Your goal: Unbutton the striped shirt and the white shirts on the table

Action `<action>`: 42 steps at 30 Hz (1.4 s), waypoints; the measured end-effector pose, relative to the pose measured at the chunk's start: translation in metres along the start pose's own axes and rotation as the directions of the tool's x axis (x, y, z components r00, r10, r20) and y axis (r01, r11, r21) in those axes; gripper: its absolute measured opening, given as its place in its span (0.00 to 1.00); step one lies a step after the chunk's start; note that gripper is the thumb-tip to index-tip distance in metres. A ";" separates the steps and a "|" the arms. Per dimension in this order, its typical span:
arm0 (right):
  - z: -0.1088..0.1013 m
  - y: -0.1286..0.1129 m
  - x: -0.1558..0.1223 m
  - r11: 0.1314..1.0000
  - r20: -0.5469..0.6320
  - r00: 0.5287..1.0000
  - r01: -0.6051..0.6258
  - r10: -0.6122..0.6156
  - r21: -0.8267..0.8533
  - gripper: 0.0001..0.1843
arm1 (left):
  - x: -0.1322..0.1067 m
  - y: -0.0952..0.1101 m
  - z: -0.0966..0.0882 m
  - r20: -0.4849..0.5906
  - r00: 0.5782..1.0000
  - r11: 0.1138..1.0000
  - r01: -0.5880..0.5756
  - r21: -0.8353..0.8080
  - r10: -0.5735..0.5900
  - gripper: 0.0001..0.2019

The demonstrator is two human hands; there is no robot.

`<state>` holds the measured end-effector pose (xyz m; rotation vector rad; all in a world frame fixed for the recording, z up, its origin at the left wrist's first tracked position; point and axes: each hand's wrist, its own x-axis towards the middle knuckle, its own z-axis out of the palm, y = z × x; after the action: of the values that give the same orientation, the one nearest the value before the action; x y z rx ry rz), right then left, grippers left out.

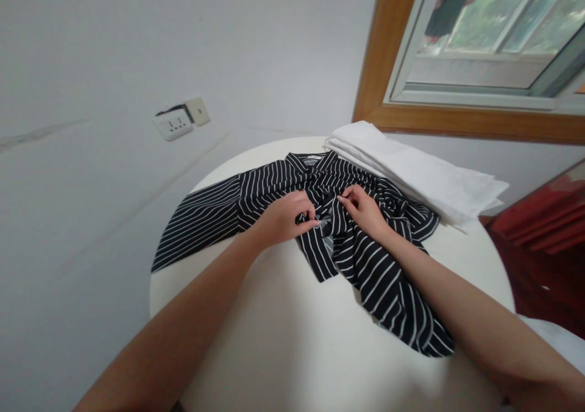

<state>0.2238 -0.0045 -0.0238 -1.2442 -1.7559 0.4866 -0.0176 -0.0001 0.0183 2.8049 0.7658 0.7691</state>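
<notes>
A black shirt with white stripes (267,186) lies on the round white table (256,339), collar at the far side. One sleeve stretches flat toward the left, while the right part is bunched and its hem trails toward the near right. My left hand (290,214) pinches a front edge of the shirt, thumb and fingers closed. Just right of it, my right hand (363,208) grips a fold of the same cloth between thumb and fingertips. A small gap with the paler inner side of the fabric shows between the hands.
A stack of folded white sheets (411,168) lies at the table's back right, touching the shirt. Behind stand a wall with a power socket (174,124) and a wood-framed window (388,116). Red cloth (543,211) is at the right.
</notes>
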 end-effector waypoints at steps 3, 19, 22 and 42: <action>-0.010 -0.014 -0.001 0.983 -0.007 0.993 0.116 -0.119 -0.144 0.07 | 0.000 -0.001 -0.001 0.044 0.999 0.999 -0.017 -0.033 0.019 0.10; -0.003 -0.044 -0.023 0.839 0.228 0.952 -0.050 0.204 -0.541 0.19 | -0.003 0.000 0.008 0.178 0.984 0.995 -0.023 0.099 0.005 0.12; -0.007 -0.042 -0.023 0.847 0.290 0.928 -0.046 0.232 -0.530 0.15 | -0.003 0.000 0.008 0.191 0.981 0.993 -0.037 0.112 0.015 0.13; -0.037 -0.063 -0.015 0.740 0.413 0.836 -0.527 0.362 0.418 0.05 | 0.012 0.029 0.013 0.245 0.771 0.527 0.595 -0.607 -0.588 0.08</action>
<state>0.2217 -0.0502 0.0351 -1.2279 -1.3928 1.4162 0.0103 -0.0188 0.0194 1.7263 1.0959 0.6974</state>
